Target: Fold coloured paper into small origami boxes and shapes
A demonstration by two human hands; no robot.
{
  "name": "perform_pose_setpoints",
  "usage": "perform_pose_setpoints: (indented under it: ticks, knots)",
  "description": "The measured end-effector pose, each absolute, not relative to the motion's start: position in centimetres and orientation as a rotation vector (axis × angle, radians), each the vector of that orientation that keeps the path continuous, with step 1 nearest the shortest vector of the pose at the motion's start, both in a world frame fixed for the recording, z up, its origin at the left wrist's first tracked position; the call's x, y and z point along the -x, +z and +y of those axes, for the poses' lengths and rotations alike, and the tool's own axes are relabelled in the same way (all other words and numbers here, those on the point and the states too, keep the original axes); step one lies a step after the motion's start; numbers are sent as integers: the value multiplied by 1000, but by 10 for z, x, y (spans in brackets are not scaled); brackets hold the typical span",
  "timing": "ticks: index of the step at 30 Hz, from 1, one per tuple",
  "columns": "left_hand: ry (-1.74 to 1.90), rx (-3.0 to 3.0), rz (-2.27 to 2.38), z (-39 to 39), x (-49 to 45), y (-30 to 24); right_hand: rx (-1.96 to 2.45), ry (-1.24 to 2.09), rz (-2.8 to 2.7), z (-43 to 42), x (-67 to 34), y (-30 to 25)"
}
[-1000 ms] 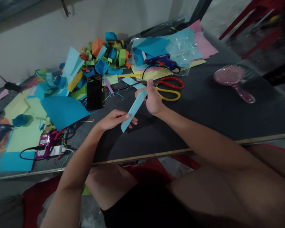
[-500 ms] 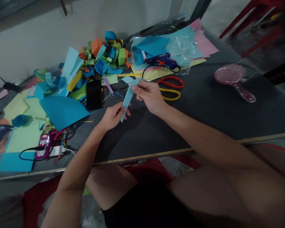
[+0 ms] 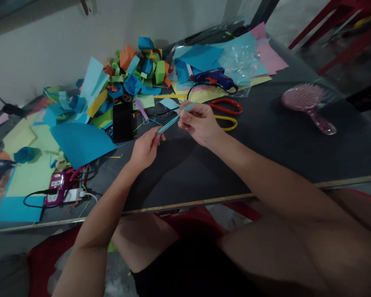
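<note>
A narrow light-blue paper strip (image 3: 171, 123) is stretched between my two hands above the dark table, seen nearly edge-on. My left hand (image 3: 146, 147) pinches its lower left end. The upper right end is between the thumb and fingers of my right hand (image 3: 200, 121). Just past the strip lies a small light-blue paper piece (image 3: 168, 103). Scissors with one red handle (image 3: 226, 107) and one yellow handle (image 3: 227, 122) lie beside my right hand, which partly hides them. Left of the strip is a black phone (image 3: 123, 122), with a purple stick (image 3: 141, 109) next to it.
Folded paper pieces (image 3: 132, 84) are heaped at the back. A blue glue gun (image 3: 216, 78) rests on paper sheets and plastic. A pink hairbrush (image 3: 307, 103) lies at right. On the left are a blue sheet (image 3: 80, 142), a purple device (image 3: 57, 187) and cables.
The strip has turned from showing its flat face to nearly edge-on, and tilts less steeply. My left hand has moved slightly up; my right hand stays close by its earlier place.
</note>
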State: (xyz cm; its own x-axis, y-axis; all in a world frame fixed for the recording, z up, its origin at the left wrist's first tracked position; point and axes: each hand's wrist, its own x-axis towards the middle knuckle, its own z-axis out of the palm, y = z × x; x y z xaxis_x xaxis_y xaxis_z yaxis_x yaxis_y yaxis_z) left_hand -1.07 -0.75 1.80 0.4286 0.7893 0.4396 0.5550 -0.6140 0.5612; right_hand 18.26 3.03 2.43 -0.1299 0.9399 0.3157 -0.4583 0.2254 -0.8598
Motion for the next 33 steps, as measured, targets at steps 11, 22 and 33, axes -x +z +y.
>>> perform_pose_setpoints:
  ticks: [11, 22, 33]
  knots:
    - [1097, -2344, 1279, -10, 11, 23, 571, 1427, -1199, 26, -188, 32]
    - [1104, -2360, 1247, -12, 9, 22, 534, 1514, -1097, 24, -187, 36]
    - [874, -2604, 1579, 1, 29, 20, 688, 835, -1621, 43, -207, 19]
